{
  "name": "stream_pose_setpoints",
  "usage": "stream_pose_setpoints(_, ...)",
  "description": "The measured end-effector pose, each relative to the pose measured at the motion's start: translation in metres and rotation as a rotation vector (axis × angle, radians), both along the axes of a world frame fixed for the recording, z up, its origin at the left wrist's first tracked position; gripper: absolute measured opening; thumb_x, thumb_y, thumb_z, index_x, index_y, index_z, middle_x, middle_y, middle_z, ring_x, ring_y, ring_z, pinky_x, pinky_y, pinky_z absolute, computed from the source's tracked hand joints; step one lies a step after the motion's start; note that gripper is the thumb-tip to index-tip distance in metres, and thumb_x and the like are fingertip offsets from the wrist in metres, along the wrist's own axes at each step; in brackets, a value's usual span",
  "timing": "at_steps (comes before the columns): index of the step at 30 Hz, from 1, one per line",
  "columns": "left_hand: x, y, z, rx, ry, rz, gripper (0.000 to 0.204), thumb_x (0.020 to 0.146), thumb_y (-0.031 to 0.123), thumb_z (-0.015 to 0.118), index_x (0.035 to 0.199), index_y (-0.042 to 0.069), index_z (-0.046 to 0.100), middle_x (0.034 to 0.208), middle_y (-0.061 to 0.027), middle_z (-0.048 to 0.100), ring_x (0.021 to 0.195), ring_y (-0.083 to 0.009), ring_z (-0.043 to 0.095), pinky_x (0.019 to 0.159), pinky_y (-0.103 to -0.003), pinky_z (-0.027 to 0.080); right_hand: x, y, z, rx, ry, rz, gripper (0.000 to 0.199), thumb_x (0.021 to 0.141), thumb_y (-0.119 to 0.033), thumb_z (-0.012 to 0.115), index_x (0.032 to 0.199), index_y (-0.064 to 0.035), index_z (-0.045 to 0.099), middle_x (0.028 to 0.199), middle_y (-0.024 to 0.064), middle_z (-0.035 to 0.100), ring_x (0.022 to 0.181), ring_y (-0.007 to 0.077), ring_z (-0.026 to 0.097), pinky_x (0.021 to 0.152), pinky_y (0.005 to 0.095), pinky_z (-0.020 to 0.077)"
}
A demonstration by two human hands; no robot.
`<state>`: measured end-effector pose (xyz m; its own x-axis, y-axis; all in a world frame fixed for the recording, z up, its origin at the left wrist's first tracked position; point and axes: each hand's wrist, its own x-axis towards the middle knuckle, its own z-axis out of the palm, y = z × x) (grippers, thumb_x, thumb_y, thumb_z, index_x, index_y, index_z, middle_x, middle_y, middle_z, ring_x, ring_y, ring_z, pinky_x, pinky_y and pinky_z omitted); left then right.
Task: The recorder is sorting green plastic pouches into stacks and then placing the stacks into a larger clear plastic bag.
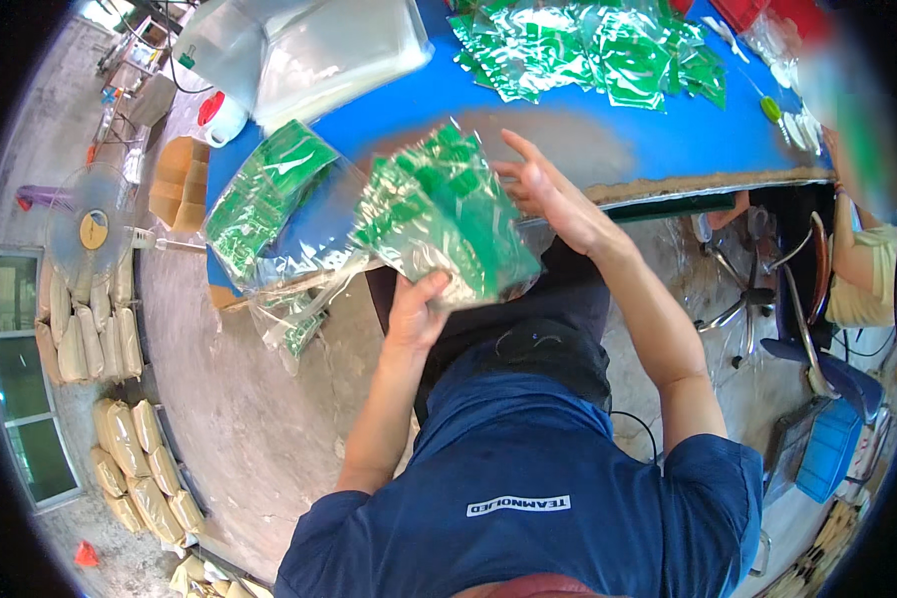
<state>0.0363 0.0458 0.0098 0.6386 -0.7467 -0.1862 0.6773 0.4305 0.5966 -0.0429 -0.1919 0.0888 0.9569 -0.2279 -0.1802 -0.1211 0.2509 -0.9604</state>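
Observation:
My left hand [421, 311] grips the lower edge of a clear plastic bag [447, 214] filled with small green-and-clear packets, its thumb on top. The bag is tilted up in front of my body, just off the table's near edge. My right hand [548, 194] is held apart from its right side, fingers spread and nothing in them. Left of it, another clear bag [269, 199] of green packets lies at the table edge. Farther back on the blue table [389, 105] a heap of loose green packets [588, 50] is spread out.
A stack of clear plastic bags [329, 60] lies at the back left, near a white mug with a red lid [224, 120]. A cardboard box [179, 184] and a fan [92, 229] stand left. Another person's arm [847, 229] is at the right, near an office chair [817, 299].

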Motion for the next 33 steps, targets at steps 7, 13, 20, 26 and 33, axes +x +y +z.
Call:
stream_pose_setpoints(7, 0.088, -0.049, 0.055, 0.34, -0.816, -0.122, 0.074, 0.069, -0.001, 0.086, 0.134, 0.001, 0.05, 0.123, -0.0091, 0.062, 0.112, -0.0202, 0.06, 0.097, -0.038, 0.049, 0.041, -0.011, 0.026, -0.761, -0.457, -0.081, 0.132, 0.062, -0.032, 0.094, 0.156, -0.003, 0.006, 0.152, 0.0251, 0.034, 0.143, 0.0331, 0.032, 0.119, 0.0429, 0.0257)
stream_pose_setpoints(13, 0.114, -0.076, 0.041, 0.291, -1.105, 0.019, 0.094, 0.068, -0.005, 0.084, 0.148, 0.009, 0.036, 0.144, -0.0106, 0.046, 0.127, -0.0208, 0.051, 0.101, -0.037, 0.049, 0.052, -0.014, -0.038, -0.766, -0.374, -0.16, 0.111, 0.064, -0.031, 0.093, 0.15, -0.0046, 0.028, 0.138, 0.0183, 0.049, 0.128, 0.0295, 0.048, 0.107, 0.0414, 0.0396)
stream_pose_setpoints(20, 0.105, -0.103, 0.058, 0.108, -0.895, 0.01, 0.121, 0.067, -0.004, 0.086, 0.158, 0.015, 0.008, 0.149, -0.0141, 0.037, 0.132, -0.0258, 0.045, 0.107, -0.04, 0.044, 0.065, -0.015, -0.027, -0.781, -0.278, -0.284, 0.095, 0.062, -0.039, 0.091, 0.137, -0.0021, 0.045, 0.131, 0.0205, 0.055, 0.125, 0.0388, 0.051, 0.106, 0.0462, 0.0407)
stream_pose_setpoints(26, 0.11, -0.103, 0.051, 0.066, -0.884, -0.004, 0.125, 0.068, -0.002, 0.085, 0.159, 0.02, 0.001, 0.153, -0.013, 0.034, 0.136, -0.0269, 0.042, 0.111, -0.044, 0.039, 0.056, -0.019, -0.027, -0.896, -0.234, -0.153, 0.102, 0.059, -0.038, 0.092, 0.14, -0.0033, 0.041, 0.13, 0.0215, 0.056, 0.125, 0.0401, 0.05, 0.108, 0.0468, 0.0386)
stream_pose_setpoints(33, 0.11, -0.111, 0.042, 0.135, -0.887, -0.108, 0.128, 0.068, 0.001, 0.087, 0.159, 0.016, -0.001, 0.151, -0.0117, 0.037, 0.136, -0.0228, 0.041, 0.11, -0.041, 0.039, 0.05, -0.018, -0.027, -0.701, -0.152, -0.084, 0.108, 0.063, -0.034, 0.091, 0.146, -0.0046, 0.027, 0.131, 0.026, 0.053, 0.125, 0.0421, 0.05, 0.105, 0.0457, 0.0419)
